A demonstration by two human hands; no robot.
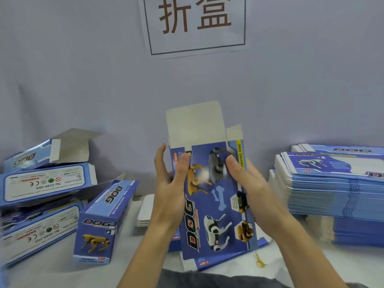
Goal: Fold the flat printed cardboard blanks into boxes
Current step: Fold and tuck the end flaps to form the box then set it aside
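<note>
Head view, hands (209, 183) gripping "DOG" box (218, 204)

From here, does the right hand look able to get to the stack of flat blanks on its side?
Probably yes. The stack of flat blanks sits just right of the right hand with nothing between them, but that hand is holding the box and must let go first.

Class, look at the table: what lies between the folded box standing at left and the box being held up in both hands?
In the head view, a small stack of white cards lies between the folded box and the held box.
</note>
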